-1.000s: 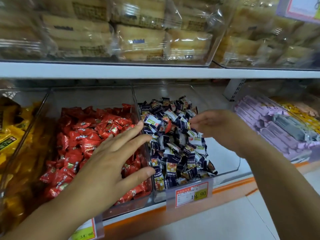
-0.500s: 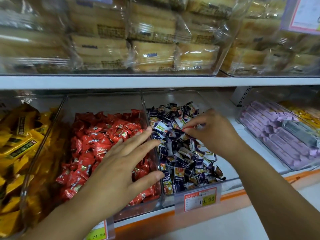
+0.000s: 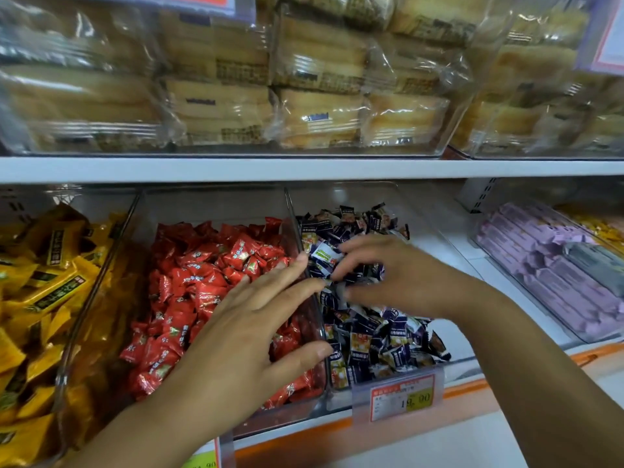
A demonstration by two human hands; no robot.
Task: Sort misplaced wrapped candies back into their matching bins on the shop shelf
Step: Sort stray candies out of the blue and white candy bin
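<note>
Fingers [image 3: 278,282] of the left hand [image 3: 250,336] are straight and spread, palm down over the red candies [image 3: 202,282], with the tips at the divider toward 3 o'clock. Nothing is held. Right hand [image 3: 405,278] sits at its 3 o'clock, fingers [image 3: 358,246] curled down into the dark-blue candies [image 3: 381,339]. Blur prevents confirming whether they pinch a piece. No stray wrapper can be singled out; any present would lie beneath those fingertips, inside the clear bin [image 3: 337,197].

Assessment: pieces are light and small, hard inside slick crinkly film, and loosely heaped, so neighbours shift readily. Recommended hold is a thumb-and-forefinger pinch across the body or on a crimped end.
</note>
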